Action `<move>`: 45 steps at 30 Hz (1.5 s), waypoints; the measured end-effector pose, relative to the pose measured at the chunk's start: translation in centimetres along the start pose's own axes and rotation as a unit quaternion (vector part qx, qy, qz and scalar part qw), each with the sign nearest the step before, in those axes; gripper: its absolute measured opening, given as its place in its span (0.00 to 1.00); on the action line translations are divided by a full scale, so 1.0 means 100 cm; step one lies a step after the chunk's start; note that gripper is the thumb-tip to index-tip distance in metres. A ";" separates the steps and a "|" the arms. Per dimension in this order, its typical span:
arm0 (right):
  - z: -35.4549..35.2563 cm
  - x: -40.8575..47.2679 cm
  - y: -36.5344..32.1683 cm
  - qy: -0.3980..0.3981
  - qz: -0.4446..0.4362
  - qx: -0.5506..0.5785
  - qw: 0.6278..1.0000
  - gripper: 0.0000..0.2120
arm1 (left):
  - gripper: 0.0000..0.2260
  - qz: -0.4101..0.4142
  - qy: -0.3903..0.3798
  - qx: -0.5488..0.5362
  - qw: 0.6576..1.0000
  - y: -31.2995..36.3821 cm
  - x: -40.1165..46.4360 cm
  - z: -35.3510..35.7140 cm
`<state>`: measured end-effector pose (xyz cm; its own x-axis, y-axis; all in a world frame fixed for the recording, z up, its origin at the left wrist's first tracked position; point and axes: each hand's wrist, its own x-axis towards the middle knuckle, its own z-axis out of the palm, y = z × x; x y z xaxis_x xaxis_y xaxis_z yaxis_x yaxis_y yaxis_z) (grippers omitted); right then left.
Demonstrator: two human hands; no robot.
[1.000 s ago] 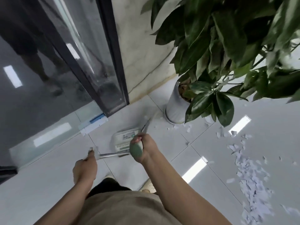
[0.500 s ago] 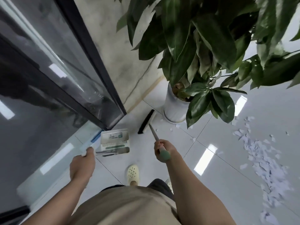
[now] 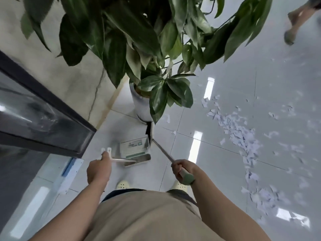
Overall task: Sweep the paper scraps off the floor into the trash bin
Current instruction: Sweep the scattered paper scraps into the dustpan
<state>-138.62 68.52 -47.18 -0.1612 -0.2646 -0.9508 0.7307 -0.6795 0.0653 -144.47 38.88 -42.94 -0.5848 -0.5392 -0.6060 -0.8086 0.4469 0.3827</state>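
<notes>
Glossy tiled floor (image 3: pixel 217 162), blurred paper scraps (image 3: pixel 239 134) perhaps loosely heaped; fingers gripping broom (image 3: pixel 163 153) and dustpan (image 3: pixel 134 151).

A leafy potted plant (image 3: pixel 139 49) stands beside the dark-framed glass door (image 3: pixel 43 122).

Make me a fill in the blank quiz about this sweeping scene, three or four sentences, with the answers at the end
1. The right hand grips the handle of the ____.
2. The left hand holds the handle of the ____.
3. Most of the paper scraps lie on the floor to the person's ____ side.
4. The broom head rests on the floor just in front of the potted ____.

Missing words: broom; dustpan; right; plant
</notes>
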 end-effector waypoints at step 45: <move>-0.102 -0.074 -0.269 0.178 -0.105 -0.106 0.973 0.12 | 0.29 0.069 -0.041 0.063 0.995 0.165 -0.082 0.182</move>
<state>-150.36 95.74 -44.97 -0.1098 0.1443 -0.9834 0.8326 -0.5270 -0.1703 -151.79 63.67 -44.34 -0.6780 -0.4092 -0.6106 -0.7036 0.6018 0.3779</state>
